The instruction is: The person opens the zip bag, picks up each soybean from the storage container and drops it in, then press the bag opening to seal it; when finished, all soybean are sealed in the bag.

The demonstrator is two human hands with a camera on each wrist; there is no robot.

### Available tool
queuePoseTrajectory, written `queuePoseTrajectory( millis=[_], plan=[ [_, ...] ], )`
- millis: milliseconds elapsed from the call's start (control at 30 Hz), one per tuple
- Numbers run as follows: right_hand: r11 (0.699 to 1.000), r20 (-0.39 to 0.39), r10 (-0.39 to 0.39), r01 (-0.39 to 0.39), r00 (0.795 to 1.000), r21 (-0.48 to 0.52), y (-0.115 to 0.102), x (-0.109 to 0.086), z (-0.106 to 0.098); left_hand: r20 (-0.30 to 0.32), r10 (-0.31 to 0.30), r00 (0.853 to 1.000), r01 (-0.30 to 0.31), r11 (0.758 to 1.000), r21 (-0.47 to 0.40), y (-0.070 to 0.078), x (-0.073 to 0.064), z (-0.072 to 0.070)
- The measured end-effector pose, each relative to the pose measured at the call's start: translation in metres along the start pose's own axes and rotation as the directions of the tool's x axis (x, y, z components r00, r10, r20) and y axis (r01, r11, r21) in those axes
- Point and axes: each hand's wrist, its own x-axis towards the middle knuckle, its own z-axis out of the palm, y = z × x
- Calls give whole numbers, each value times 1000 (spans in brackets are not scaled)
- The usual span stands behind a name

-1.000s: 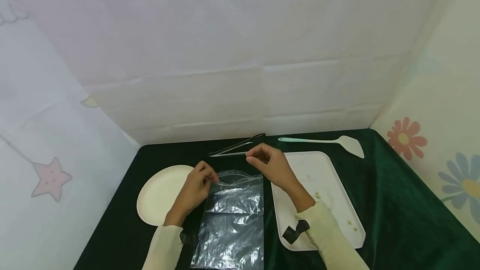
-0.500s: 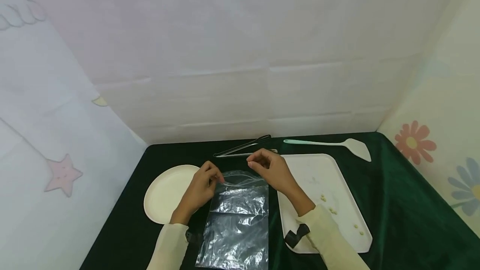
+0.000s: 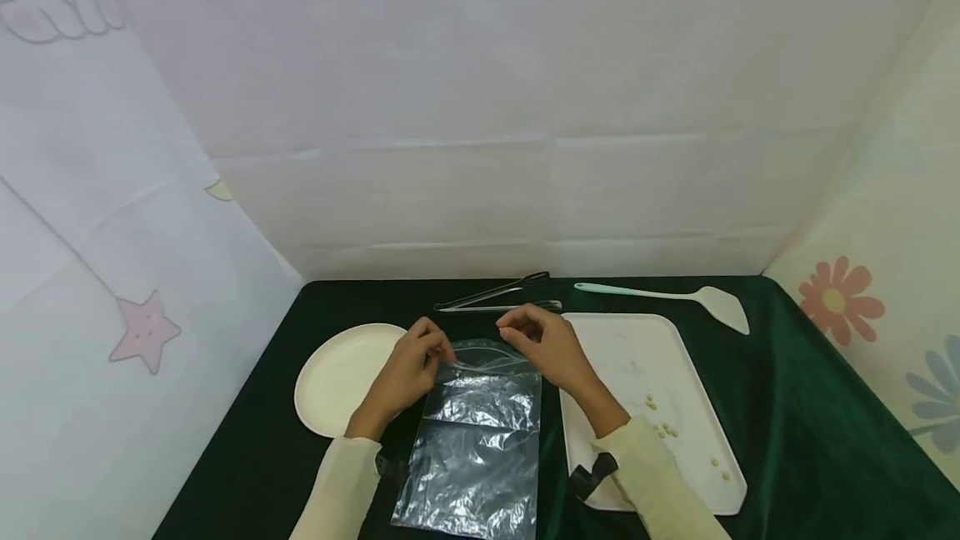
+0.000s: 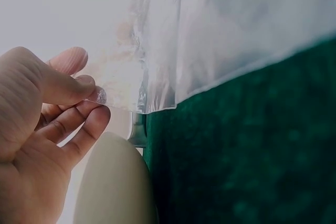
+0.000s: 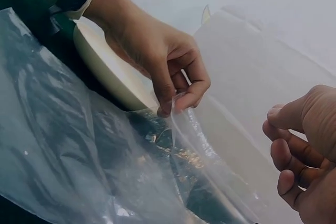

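A clear plastic zip bag (image 3: 480,457) lies lengthwise in front of me, its zip strip and see-through flap (image 3: 487,352) toward the back. My left hand (image 3: 408,365) pinches the flap's left corner between thumb and fingers; the left wrist view shows the film (image 4: 163,40) running from those fingertips. Above the flap's right side hovers my right hand (image 3: 546,348), fingers loosely bent, thumb close to the index finger. In the right wrist view no film shows between the right hand's fingertips (image 5: 280,113). The right wrist hides part of the bag's right edge.
A cream oval plate (image 3: 330,382) sits left of the bag. To the right is a white tray (image 3: 622,348) with several small pale pieces (image 3: 663,430). Metal tongs (image 3: 487,302) and a white spatula with a mint handle (image 3: 667,294) lie along the back of the green-clothed table.
The head view has shifted, so everything sits somewhat further right in it. Both hands keep nearly the same pose, the left on the flap's corner, the right just above the flap.
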Motion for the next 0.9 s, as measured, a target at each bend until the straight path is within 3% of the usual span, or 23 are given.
queuePoseTrajectory(
  millis=[133, 367, 500, 633, 733, 900],
  plan=[
    [998, -5, -2, 2, 1000, -58, 24, 4, 5, -1, 9, 1000, -9, 1000, -1, 0, 2, 2],
    [993, 4, -1, 1, 1000, -121, 27, 3, 8, 5, -10, 1000, 10, 1000, 11, -2, 3, 3],
    [992, -10, -37, 36, 999, -125, 22, 4, 1, 5, -5, 1000, 5, 1000, 12, -2, 3, 3],
    [981, -35, -101, 94, 994, -170, 15, 8, -22, -4, -4, 1000, 4, 1000, 11, -3, 4, 4],
    [957, -15, -99, 91, 995, -276, 7, 7, -52, 2, -4, 1000, 4, 1000, 3, -2, 6, 6],
    [860, 116, 11, 50, 993, -507, 5, -1, -107, 9, -6, 1000, 6, 1000, 4, 1, 8, 7]
  ],
)
